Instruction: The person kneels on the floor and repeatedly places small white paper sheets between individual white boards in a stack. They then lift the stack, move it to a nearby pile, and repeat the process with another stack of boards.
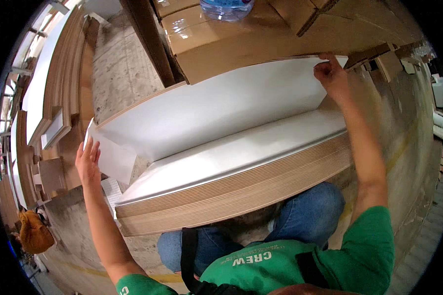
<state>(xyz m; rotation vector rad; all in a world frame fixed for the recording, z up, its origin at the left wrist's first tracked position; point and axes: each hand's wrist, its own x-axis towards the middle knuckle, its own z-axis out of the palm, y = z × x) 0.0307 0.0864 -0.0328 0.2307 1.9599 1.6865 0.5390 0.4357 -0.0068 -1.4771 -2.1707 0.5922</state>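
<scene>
In front of my knees lies a thick stack of flat corrugated cardboard sheets (236, 194) with white upper faces and brown layered edges. Behind its top face stands a raised white cardboard panel (221, 103), leaning back toward the brown boxes. My right hand (331, 78) has its fingers curled in a pinch at the panel's upper right corner. At the other end, my left hand (88, 160) is open, fingers stretched up beside a white end flap (112, 155) that angles outward. Whether the left palm presses on that flap is hard to tell.
Brown cardboard boxes (221, 44) stand just beyond the panel, with a clear plastic bottle (226, 9) on top. Tall piles of cardboard sheets (59, 73) are at the left. An orange-brown furry object (34, 231) is at the lower left. Cardboard scraps (390, 64) lie at the far right.
</scene>
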